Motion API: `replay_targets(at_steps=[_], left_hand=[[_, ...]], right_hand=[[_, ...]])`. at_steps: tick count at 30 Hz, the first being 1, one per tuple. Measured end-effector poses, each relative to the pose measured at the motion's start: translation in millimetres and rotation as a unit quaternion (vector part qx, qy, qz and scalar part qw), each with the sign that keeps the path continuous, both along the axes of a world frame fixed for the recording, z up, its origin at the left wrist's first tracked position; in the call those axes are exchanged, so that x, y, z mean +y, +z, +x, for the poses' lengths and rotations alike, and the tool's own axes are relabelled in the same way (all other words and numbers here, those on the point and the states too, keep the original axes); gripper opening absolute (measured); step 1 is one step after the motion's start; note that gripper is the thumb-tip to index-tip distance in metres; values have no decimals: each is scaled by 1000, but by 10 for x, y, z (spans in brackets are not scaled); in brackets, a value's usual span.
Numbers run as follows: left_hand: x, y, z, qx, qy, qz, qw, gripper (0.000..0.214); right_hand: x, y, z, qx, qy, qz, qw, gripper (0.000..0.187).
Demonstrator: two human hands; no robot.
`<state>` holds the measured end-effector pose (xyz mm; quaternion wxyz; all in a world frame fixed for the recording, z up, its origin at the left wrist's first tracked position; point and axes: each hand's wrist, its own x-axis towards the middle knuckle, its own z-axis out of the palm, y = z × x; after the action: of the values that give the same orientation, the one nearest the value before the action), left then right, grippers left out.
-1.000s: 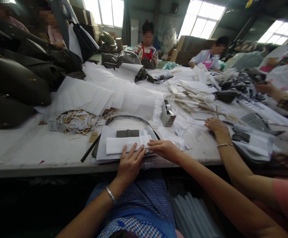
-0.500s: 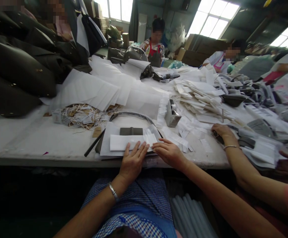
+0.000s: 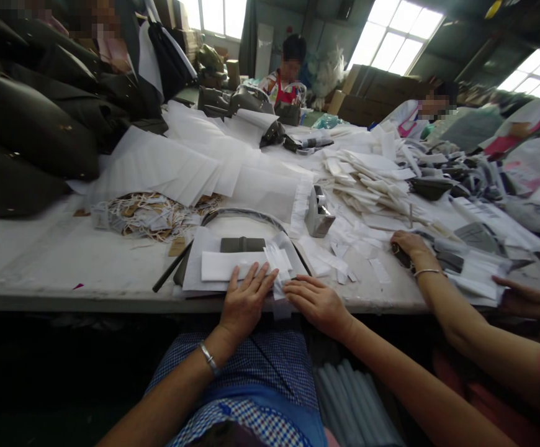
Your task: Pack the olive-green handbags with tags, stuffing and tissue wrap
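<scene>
My left hand [image 3: 244, 301] lies flat with fingers spread on a folded white paper strip [image 3: 226, 266] at the table's near edge. My right hand [image 3: 319, 302] rests beside it, fingers stretched, touching crumpled white paper [image 3: 279, 261]. Under the paper lies a dark olive leather piece [image 3: 243, 244] with a curved dark handle [image 3: 244, 215] arching behind it. Neither hand grips anything.
A co-worker's hand [image 3: 407, 245] with a bracelet rests on the table to my right. A grey tape dispenser [image 3: 317, 212] stands mid-table. White paper sheets [image 3: 186, 164], a pile of tags [image 3: 151, 214] and dark bags [image 3: 32, 124] at left. Other people sit at the far side.
My right hand has drawn back toward the table edge, and the white paper near my fingers has bunched up. My left hand stays flat on the strip.
</scene>
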<state>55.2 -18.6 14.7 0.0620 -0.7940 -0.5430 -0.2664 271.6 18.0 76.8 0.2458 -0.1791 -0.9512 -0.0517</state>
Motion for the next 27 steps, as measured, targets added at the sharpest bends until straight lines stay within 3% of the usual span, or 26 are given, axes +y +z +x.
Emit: replay_targets(at_steps=[11, 20, 27], left_hand=[[0, -33, -54, 5, -31, 57, 998, 48], [15, -95, -61, 0, -38, 68, 997, 37], [-38, 34, -29, -26, -46, 25, 998, 42]], right_hand=[[36, -401, 65, 60, -7, 36, 997, 17], [62, -382, 10, 100, -15, -9, 995, 12], [128, -455, -14, 127, -10, -8, 992, 9]])
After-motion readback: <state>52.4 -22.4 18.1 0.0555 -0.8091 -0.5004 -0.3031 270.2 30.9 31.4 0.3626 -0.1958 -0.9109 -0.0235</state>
